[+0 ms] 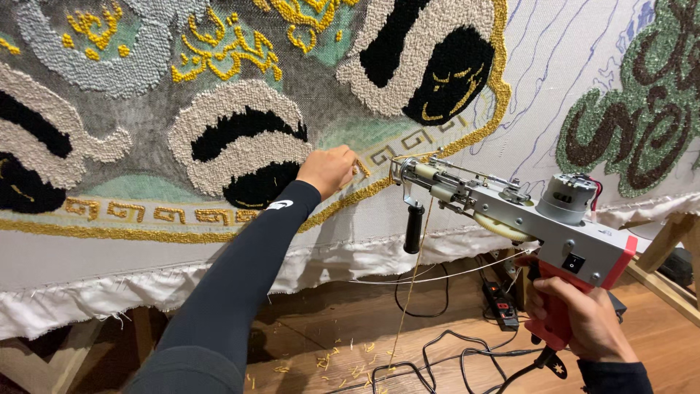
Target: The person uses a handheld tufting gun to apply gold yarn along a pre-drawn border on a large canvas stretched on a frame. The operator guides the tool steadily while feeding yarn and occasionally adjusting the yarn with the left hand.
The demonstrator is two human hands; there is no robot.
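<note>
Gripping tufting gun (503, 211), right hand (583, 317) closed, left hand (326, 169) pressing cloth (408, 226)

Wooden floor (408, 306), black cables (437, 350), power strip (502, 299), wooden frame leg (660, 248)

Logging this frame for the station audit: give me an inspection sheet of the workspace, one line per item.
Surface: stretched backing cloth, partly tufted in grey, black, cream, green and gold, with drawn outlines on the bare part.
Job's things: tufting gun, grey body with red handle, its tip close to the gold border; gold yarn hangs down from it.
Clutter: yellow yarn scraps on the wooden floor.
Grips: left hand pressed against the cloth near the gold border; right hand closed round the red handle.
Cables: black cables loop across the floor; power strip below the frame.
Surroundings: wooden frame legs, frayed white cloth edge.
</note>
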